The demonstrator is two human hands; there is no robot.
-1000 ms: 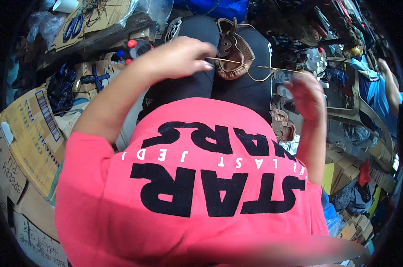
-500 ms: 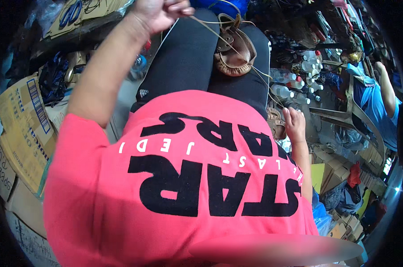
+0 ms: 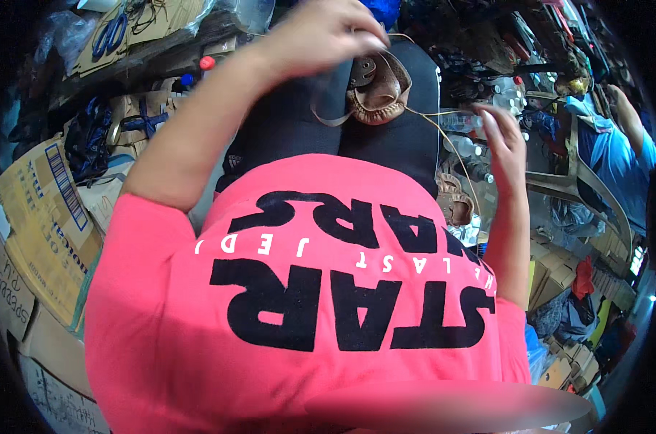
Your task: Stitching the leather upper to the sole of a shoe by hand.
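One brown leather shoe (image 3: pixel 375 90) lies on the person's lap, on the black trousers (image 3: pixel 299 123), up near the knees. A second brown shoe (image 3: pixel 454 199) sits lower, just beside the right thigh. One thin pale thread (image 3: pixel 443 134) runs from the lap shoe out to the right. Two hands are at work.

The left hand (image 3: pixel 320 32) is raised above the lap shoe with the fingers bunched together; the grip looks narrow, pinched at the thread or a strap by the shoe's edge, though blur hides what exactly it holds. The left forearm slants up from the pink shirt (image 3: pixel 306 289) with the elbow out to the left.

The right hand (image 3: pixel 501 137) is held out to the right of the lap, palm partly open, fingers loosely curled, the thread passing by the fingers; I cannot tell whether the grip closes on it.

Room is tight: cardboard boxes (image 3: pixel 38 217) crowd the left side, bottles (image 3: pixel 465 123) and clutter press in on the right. Another person in a blue shirt (image 3: pixel 617 166) sits at the far right, well apart.
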